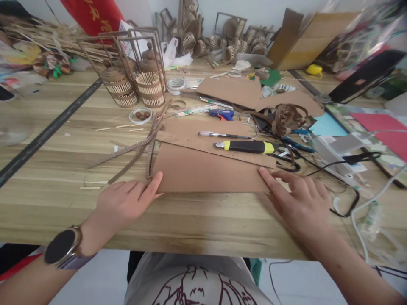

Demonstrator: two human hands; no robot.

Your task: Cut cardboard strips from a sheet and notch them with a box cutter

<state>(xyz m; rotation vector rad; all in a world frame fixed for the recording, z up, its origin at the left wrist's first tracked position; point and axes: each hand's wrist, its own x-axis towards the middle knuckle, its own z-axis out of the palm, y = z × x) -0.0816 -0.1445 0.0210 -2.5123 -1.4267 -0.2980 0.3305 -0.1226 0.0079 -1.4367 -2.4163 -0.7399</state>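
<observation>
A flat, brown piece of cardboard [206, 173] lies in front of me, its near edge towards my body. My left hand [127, 199] grips its near left corner, one digit resting on top. At the near right corner my right hand [299, 199] pinches the same piece, with some fingers hidden behind or under it. A narrow cardboard strip [190, 145] lies slantwise along its far side. Just beyond are a black-and-yellow utility knife [248, 146], its tip to the left, and a pen [222, 135].
A blue glue gun [221, 113] lies behind the pen. Lidded slatted baskets [119, 87] in wooden frames stand back left, near a dish of brown balls [140, 115]. Brown strips [136, 148] lie left; coiled strips [289, 118], pliers [299, 144] and cables [378, 197] clutter the right.
</observation>
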